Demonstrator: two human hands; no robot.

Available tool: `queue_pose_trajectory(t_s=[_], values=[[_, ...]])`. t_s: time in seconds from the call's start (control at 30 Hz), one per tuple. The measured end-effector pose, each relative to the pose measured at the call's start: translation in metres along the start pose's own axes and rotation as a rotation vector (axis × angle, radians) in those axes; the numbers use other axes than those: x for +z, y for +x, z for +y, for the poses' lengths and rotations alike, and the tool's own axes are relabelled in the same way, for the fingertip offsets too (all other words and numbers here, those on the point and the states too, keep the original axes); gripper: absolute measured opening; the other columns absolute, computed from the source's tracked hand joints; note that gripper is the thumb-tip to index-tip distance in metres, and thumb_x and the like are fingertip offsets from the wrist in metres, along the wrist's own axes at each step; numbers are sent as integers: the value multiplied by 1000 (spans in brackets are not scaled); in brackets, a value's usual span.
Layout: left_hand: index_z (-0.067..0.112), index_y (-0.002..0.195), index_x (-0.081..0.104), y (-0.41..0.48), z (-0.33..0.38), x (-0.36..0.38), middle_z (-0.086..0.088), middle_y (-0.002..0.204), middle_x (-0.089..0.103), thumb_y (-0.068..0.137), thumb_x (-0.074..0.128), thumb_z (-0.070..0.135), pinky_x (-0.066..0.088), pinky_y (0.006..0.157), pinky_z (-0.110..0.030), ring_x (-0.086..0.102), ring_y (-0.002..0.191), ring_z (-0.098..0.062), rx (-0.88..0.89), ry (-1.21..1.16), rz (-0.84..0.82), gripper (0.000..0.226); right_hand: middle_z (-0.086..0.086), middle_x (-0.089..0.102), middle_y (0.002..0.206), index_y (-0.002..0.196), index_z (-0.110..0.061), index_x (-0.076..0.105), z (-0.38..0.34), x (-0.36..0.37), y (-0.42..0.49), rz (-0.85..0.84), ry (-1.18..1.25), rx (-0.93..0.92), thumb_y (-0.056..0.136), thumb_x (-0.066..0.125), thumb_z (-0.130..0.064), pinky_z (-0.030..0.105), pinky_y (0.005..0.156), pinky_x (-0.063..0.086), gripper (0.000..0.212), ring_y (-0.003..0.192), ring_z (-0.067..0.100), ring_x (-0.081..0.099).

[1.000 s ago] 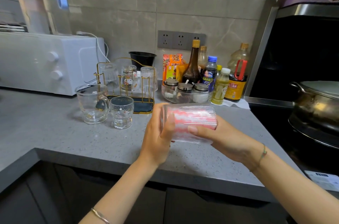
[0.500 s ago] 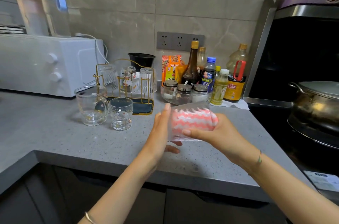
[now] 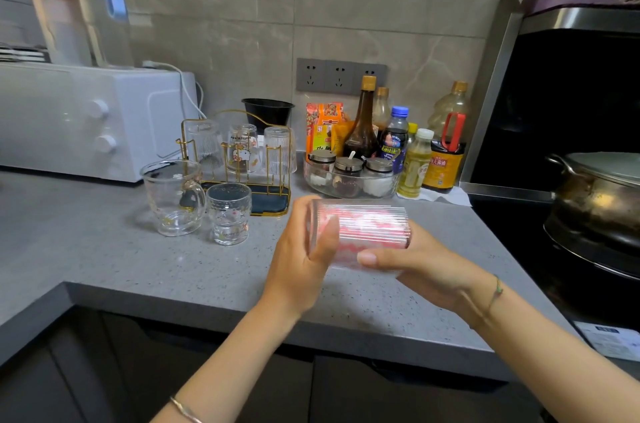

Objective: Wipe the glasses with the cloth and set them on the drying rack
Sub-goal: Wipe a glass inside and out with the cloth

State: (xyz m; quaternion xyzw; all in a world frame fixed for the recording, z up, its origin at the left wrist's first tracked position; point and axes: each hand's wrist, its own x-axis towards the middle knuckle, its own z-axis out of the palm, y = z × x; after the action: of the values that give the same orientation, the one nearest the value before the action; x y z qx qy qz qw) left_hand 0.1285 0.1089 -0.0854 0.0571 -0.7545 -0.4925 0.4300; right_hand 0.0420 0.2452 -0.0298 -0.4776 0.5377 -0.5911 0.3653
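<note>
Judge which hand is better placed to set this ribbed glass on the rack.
Probably left. The left hand grips the ribbed glass at the end nearer the drying rack, which stands farther left; the right hand, holding it from below, would reach across.

Forearms bare on both sides. Left hand [image 3: 301, 267]: thin silver-toned bangle [image 3: 185, 408], well up-arm from the fingers. Right hand [image 3: 426, 270]: thin cord bracelet [image 3: 494, 293] with a small green bead, at the wrist, behind the fingers. Right thumbnail [image 3: 367, 258] short, plain.
</note>
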Motion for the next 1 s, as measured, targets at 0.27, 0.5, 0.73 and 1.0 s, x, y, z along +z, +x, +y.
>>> queue_pose_trajectory(t_s=[0.27,0.5,0.73,1.0], values=[[42,133,35,0,6,-4,39,107,55,62,25,96,44,53,-13,59,70,9,-65,-30,-91,89,-3,73,106,107,-20,65,-4,4,3,151,-39,11,71,68,-12,17,80,53,37,99,13,69],[27,133,45,6,10,-3,-5,113,65,83,28,80,48,50,-23,64,65,-9,-441,-206,-143,75,-8,76,88,93,-20,70,-6,11,1,254,-307,-75,71,78,-4,12,69,52,28,84,6,72],[19,133,47,5,8,1,-8,104,66,79,36,79,52,60,-26,68,76,-12,-372,-156,73,82,-8,76,85,91,-22,68,-12,15,2,187,-298,-64,71,77,4,11,67,52,34,81,6,72],[40,116,40,1,4,-8,20,99,60,71,38,89,50,73,-18,63,92,-6,57,7,-20,66,9,70,113,113,-12,64,-7,8,6,95,2,29,69,72,-5,27,88,54,44,105,23,67]])
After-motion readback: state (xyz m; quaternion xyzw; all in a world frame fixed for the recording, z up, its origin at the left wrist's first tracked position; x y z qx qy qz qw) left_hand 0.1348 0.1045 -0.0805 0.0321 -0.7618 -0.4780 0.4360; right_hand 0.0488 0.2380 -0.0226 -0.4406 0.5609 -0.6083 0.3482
